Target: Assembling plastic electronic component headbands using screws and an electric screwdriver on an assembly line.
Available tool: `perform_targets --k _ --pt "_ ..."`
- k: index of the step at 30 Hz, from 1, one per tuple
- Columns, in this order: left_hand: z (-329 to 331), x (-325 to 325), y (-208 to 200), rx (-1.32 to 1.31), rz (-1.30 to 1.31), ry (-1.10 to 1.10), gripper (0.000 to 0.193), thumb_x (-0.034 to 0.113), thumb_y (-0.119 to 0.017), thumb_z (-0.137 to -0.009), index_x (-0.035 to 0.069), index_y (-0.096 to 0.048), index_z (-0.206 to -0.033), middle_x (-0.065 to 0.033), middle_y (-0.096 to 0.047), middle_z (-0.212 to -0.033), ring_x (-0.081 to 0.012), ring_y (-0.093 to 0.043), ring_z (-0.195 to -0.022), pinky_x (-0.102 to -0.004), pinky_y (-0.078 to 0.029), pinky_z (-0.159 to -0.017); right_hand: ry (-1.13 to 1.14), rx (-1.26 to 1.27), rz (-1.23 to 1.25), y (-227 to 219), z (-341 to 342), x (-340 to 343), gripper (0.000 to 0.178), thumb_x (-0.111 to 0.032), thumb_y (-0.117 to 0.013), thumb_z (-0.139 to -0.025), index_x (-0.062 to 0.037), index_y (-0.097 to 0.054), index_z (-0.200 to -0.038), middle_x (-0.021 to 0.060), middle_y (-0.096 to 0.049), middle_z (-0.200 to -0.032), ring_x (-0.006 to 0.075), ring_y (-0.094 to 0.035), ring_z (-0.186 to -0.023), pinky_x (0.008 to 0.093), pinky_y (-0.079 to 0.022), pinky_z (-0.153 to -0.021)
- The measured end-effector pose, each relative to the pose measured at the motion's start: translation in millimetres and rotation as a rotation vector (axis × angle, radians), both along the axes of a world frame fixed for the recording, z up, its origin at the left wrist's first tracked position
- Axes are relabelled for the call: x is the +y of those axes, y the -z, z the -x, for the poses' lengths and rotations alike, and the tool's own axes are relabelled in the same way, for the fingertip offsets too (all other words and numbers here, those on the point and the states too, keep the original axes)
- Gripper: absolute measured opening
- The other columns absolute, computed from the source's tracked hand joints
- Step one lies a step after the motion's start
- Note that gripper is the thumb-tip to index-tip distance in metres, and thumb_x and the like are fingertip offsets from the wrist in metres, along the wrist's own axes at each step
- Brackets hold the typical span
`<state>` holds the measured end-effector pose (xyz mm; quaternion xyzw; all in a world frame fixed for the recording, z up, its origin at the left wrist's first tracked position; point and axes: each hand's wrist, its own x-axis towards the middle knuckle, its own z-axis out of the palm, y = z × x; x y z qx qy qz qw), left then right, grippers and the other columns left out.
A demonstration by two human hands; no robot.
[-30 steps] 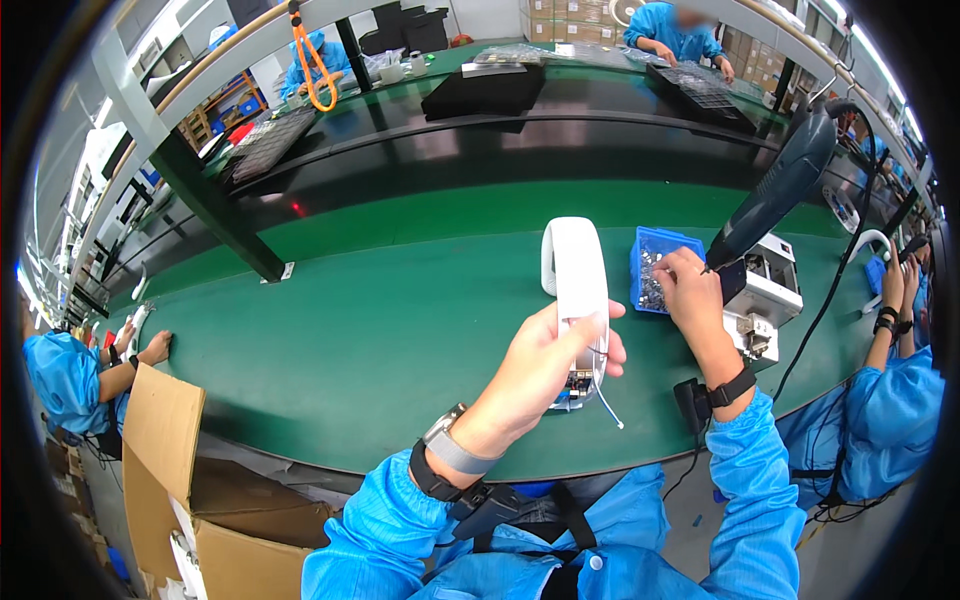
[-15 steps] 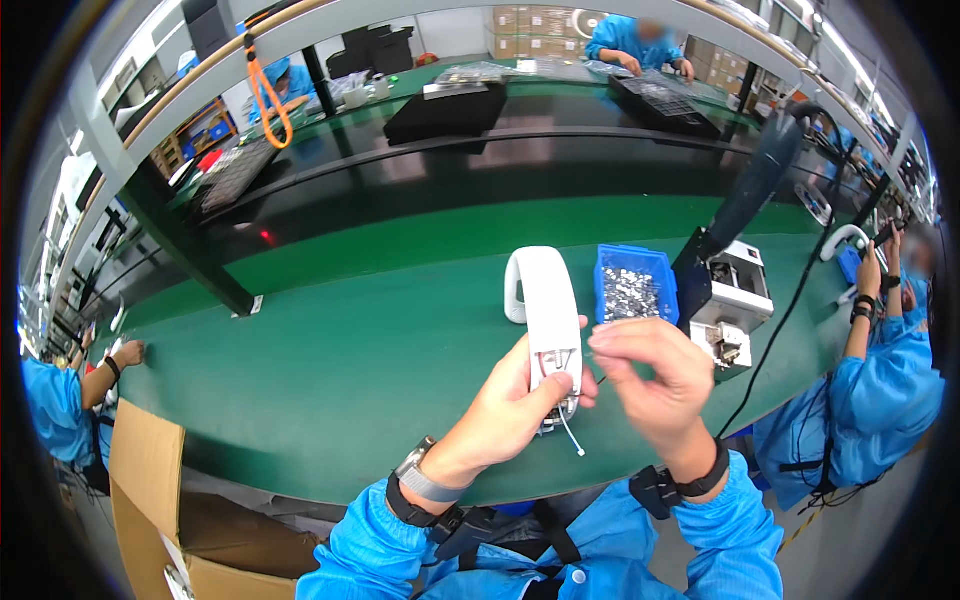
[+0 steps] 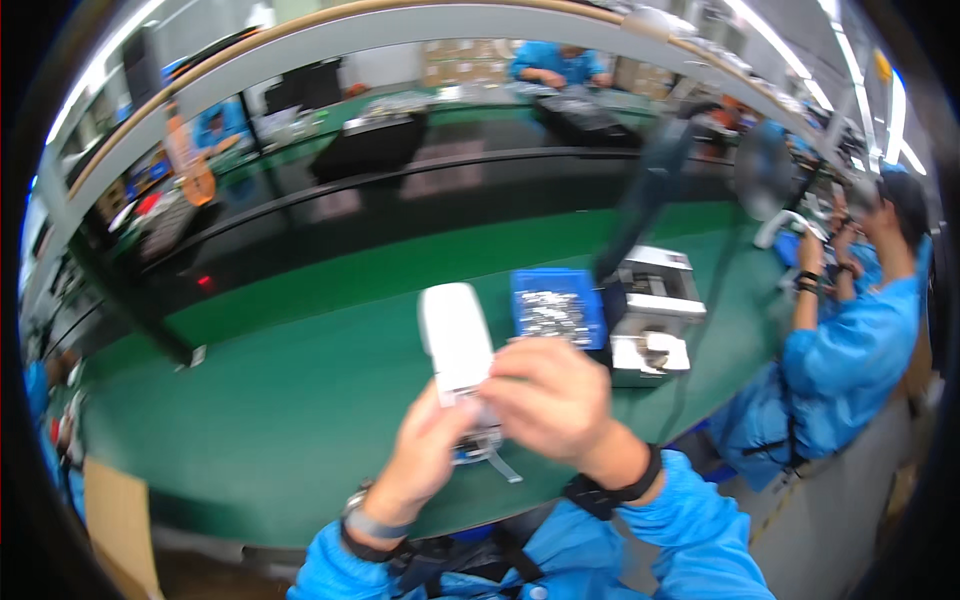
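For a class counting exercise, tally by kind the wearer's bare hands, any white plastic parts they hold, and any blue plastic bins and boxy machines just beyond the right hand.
Left bare hand and right bare hand: 2
White rounded-end plastic part: 1
Blue rectangular plastic bin: 1
White-and-dark boxy machine: 1
Total: 5

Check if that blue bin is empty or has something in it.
Not empty: many small silvery pieces show inside the blue bin.
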<state>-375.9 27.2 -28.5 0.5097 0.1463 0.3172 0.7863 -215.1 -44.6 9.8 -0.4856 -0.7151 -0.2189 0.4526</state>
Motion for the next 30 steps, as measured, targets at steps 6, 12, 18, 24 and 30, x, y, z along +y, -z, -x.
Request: perform_targets --k 6,12,18,24,30 --pt "0 1 10 0.051 -0.005 -0.102 0.039 0.018 -0.041 -0.105 -0.007 -0.047 -0.134 -0.0113 -0.062 -0.122 -0.0173 -0.060 -0.111 -0.0320 -0.046 -0.097 -0.004 -0.033 -0.016 -6 3 -6 0.026 -0.013 -0.073 -0.064 -0.0015 -0.066 -0.086 0.0088 -0.064 -0.091 0.0274 -0.065 -0.086 0.0353 -0.058 -0.074" --pt "-4 2 4 0.094 -0.011 -0.097 0.038 0.020 -0.044 -0.105 -0.006 -0.050 -0.132 -0.0076 -0.062 -0.115 -0.0124 -0.057 -0.100 -0.0274 -0.045 -0.087 0.043 0.001 0.001 -10 3 -8 0.024 -0.014 -0.072 -0.064 -0.0015 -0.062 -0.082 0.0087 -0.062 -0.093 0.0263 -0.063 -0.091 0.0327 -0.055 -0.068" --pt "-3 -1 1 0.072 -0.037 -0.104 0.037 0.022 -0.039 -0.106 -0.005 -0.053 -0.125 -0.0081 -0.063 -0.113 -0.0140 -0.060 -0.101 -0.0295 -0.048 -0.089 0.068 0.001 -0.024 -7 8 -10 0.023 -0.016 -0.071 -0.067 -0.0019 -0.063 -0.083 0.0080 -0.062 -0.092 0.0246 -0.063 -0.090 0.0313 -0.055 -0.068" --pt "-5 -2 -21 0.149 -0.067 0.003 0.040 0.027 -0.036 -0.106 -0.006 -0.054 -0.117 -0.0168 -0.069 -0.091 -0.0210 -0.068 -0.076 -0.0311 -0.056 -0.070 0.114 0.157 -0.119 -12 -9 -23 0.028 -0.010 -0.069 -0.078 -0.0017 -0.066 -0.105 0.0121 -0.062 -0.108 0.0286 -0.061 -0.100 0.0398 -0.052 -0.084" --pt "-8 -13 -25 0.226 -0.064 -0.064 0.037 0.029 -0.036 -0.105 -0.003 -0.055 -0.106 -0.0177 -0.068 -0.077 -0.0236 -0.067 -0.063 -0.0318 -0.056 -0.061 0.394 0.403 -0.296 -16 -62 -31 0.068 -0.014 -0.055 -0.091 0.0111 -0.025 -0.148 0.0320 -0.026 -0.149 0.0420 -0.028 -0.140 0.0465 -0.024 -0.115"
